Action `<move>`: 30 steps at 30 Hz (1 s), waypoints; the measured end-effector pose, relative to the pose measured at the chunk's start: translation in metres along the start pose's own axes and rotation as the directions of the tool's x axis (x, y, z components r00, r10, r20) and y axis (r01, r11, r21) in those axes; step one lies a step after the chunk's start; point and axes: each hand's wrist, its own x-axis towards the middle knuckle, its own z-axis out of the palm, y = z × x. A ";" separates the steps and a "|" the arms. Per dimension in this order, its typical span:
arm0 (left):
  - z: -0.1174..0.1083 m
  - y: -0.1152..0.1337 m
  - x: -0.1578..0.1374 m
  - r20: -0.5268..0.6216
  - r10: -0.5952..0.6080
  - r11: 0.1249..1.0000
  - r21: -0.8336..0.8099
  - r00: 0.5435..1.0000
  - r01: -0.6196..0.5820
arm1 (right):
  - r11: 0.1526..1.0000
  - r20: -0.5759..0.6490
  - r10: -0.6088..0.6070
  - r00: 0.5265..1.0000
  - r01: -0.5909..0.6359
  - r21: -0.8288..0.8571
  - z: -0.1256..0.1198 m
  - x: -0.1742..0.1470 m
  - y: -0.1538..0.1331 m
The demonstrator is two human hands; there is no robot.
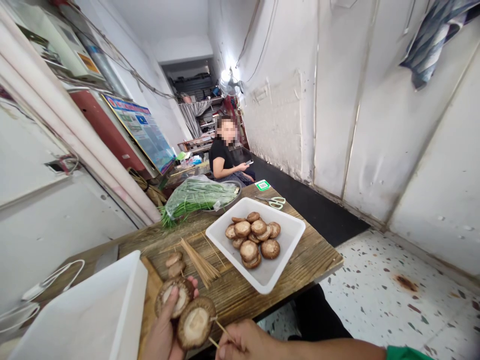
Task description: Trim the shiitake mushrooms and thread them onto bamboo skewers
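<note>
My left hand [163,332] holds two brown mushroom halves [185,310], cut sides up, at the bottom of the view. My right hand [243,344] pinches two thin bamboo skewers [221,327] whose tips touch the nearer mushroom. Just beyond on the wooden table [311,250] lie a bundle of bamboo skewers [198,262] and a skewer with mushroom pieces [174,264]. A white tray [279,270] with several mushrooms [253,237] sits in the table's middle.
A second white tray [86,310] stands at the near left. Bagged green chives [195,196], scissors [275,202] and a green QR card [262,185] lie at the far end. A seated person [227,157] holds a phone beyond the table. White cables [48,282] lie left.
</note>
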 end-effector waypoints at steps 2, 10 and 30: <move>0.000 0.000 0.000 0.005 0.001 1.000 -0.003 1.000 -0.001 | 1.000 -0.004 -0.007 1.000 0.007 0.006 0.000 0.001 0.002; 0.004 0.000 -0.002 -0.007 0.021 1.000 -0.006 1.000 -0.021 | 0.999 -0.013 -0.020 1.000 0.021 0.027 0.000 0.002 0.008; 0.009 0.002 -0.004 0.048 0.023 1.000 0.000 0.999 -0.023 | 0.988 -0.034 -0.013 0.999 0.018 0.156 0.001 -0.003 0.000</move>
